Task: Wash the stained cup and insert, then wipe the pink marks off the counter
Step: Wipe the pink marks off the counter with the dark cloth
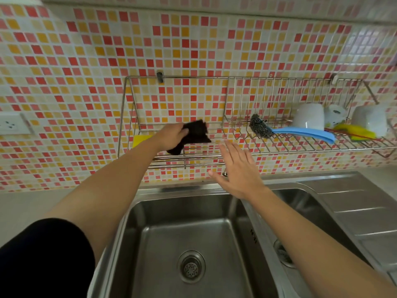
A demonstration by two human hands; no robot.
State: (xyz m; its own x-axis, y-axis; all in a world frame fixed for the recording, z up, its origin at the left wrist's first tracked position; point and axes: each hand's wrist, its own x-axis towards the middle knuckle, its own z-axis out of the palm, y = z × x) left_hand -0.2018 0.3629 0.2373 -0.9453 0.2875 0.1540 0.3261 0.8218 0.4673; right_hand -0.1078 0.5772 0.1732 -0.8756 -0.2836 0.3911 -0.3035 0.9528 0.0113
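Nearest: dark sleeve (43, 254) on my left upper arm. My left hand (171, 135) grips a black cloth (196, 133) at the wire rack (202, 157). My right hand (238, 171) is flat, fingers spread, empty, above the sink (171, 233) rim. One white cup (308, 117) sits inverted at the rack's right end.

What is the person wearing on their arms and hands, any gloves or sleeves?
No gloves: the left hand and the right hand are bare, with no ring or watch visible. A dark sleeve covers only the upper part of the left arm, and that forearm is uncovered. The right forearm is uncovered as far as the frame shows.
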